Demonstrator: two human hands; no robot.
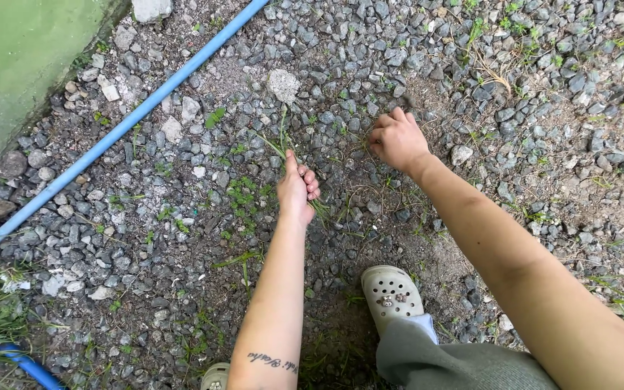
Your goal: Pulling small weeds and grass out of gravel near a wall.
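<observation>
A bunch of pulled weeds (283,144) is held in the grip of the left hand (296,191), which is clenched around the stems at mid-scene. Just right and farther, the right hand (396,139) is pinched closed at the gravel ground (146,238); what its grip holds cannot be told. A blue pipe (120,128) runs along the left, beside the green wall (16,58). Open gravel lies to the right.

Two bare hands show: the left hand (297,189) and the right hand (397,139). There are two pale clog shoes, one whole (391,293) and one cut off by the lower edge (216,377). Two blue pipe lengths lie on the gravel, one long (120,128) and one short (29,366).
</observation>
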